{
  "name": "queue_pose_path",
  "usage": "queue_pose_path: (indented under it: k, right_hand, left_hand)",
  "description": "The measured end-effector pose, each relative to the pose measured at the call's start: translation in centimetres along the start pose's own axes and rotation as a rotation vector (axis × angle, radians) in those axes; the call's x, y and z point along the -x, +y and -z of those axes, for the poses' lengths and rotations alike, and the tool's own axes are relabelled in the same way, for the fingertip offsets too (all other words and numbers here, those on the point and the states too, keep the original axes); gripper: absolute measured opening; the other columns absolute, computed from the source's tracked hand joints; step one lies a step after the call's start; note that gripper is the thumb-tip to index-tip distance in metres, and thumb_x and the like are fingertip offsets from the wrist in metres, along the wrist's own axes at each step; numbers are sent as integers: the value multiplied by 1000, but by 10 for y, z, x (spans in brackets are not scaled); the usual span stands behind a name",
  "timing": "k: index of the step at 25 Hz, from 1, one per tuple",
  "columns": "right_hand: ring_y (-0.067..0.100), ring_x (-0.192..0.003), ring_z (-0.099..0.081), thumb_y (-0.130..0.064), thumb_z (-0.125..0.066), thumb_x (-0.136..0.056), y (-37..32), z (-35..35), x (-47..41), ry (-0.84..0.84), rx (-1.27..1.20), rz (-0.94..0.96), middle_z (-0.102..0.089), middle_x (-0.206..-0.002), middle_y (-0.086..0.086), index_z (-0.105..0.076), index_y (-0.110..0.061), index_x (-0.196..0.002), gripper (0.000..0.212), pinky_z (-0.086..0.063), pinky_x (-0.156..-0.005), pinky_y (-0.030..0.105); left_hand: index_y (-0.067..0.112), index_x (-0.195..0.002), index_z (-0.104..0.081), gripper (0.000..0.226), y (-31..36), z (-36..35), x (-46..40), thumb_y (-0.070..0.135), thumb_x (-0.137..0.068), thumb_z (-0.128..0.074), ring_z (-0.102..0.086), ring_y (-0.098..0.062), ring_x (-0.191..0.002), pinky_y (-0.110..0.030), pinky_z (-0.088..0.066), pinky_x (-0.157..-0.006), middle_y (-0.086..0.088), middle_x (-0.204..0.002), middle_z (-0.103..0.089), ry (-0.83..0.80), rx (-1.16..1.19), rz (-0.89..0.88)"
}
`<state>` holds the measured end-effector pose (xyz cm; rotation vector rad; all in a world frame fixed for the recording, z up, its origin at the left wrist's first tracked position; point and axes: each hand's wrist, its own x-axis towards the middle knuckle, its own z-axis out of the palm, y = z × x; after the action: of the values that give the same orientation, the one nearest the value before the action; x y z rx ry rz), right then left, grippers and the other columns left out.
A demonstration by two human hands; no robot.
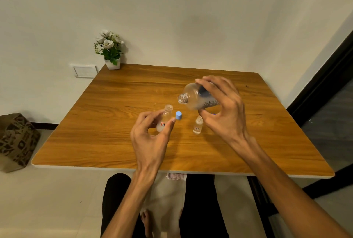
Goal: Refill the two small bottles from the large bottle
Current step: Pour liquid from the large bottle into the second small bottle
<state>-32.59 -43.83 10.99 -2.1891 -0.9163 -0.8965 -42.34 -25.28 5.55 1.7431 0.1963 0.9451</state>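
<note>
Nearest the wearer, the left hand [150,136] curls thumb and fingers around the lower body of a small clear glass-like bottle with a red-and-white label [165,118], uncapped, apparently steadied upright on the smooth wood-grain counter [107,115]. Just beside it stands a small blue plastic cap [178,116], and to the right a second small clear labelled bottle [198,125], also open. Above and behind, the right hand [225,107] wraps the large clear plastic bottle with a dark label [198,97], tipped so its threaded mouth points down-left toward the held bottle. The small bottles look light, slick and easy to topple, so a low grip seems wise; the large one probably flexes if squeezed, best held mid-body. A white pot of artificial flowers [111,50] sits at the far corner.
</note>
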Motion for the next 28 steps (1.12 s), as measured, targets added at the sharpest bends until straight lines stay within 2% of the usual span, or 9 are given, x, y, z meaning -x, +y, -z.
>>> queue_pose_path:
  k: [4,7,10,15,21,28]
  right_hand:
    - [33,-133,-56,-10,-85,-73,-6,9,-20,25,38,106,-64,-140,14,-64,-10,-140,71,-49,-107,54]
    - [35,-131,-57,-7,-84,-73,-8,14,-30,38,67,161,-65,-138,16,-66,-9,-138,68,-50,-106,54]
    - [37,-131,-58,-7,-83,-73,-10,16,-35,35,92,201,-65,-137,17,-66,-9,-138,67,-48,-107,55]
    - [39,-131,-58,-9,-82,-77,-13,19,-40,28,117,247,-65,-138,19,-66,-7,-138,63,-47,-109,57]
    - [38,-133,-56,-10,-84,-77,-14,22,-43,31,151,273,-64,-139,20,-65,-7,-139,65,-44,-113,53]
    - [39,-132,-57,-9,-84,-77,-16,24,-46,42,173,293,-65,-138,20,-67,-7,-137,63,-43,-115,53]
  left_hand:
    - [16,-109,-80,41,16,4,-2,42,-77,-85,-68,-10,-91,-17,-55,-73,-2,-100,-72,0,69,19]
    - [12,-108,-81,34,20,2,-2,27,-79,-90,-69,-12,-90,-21,-56,-74,-4,-98,-73,3,78,21]
    - [11,-107,-81,32,23,2,-3,22,-79,-91,-69,-11,-89,-24,-57,-76,-3,-98,-73,5,81,16]
    - [11,-107,-81,32,29,2,-4,21,-79,-92,-69,-12,-89,-23,-56,-74,-1,-98,-73,4,109,8]
    - [12,-107,-80,32,31,2,-5,22,-79,-91,-70,-14,-90,-27,-59,-73,0,-99,-73,2,122,5]
    - [11,-107,-80,33,31,3,-5,23,-79,-91,-70,-13,-90,-24,-58,-73,0,-100,-73,0,121,2]
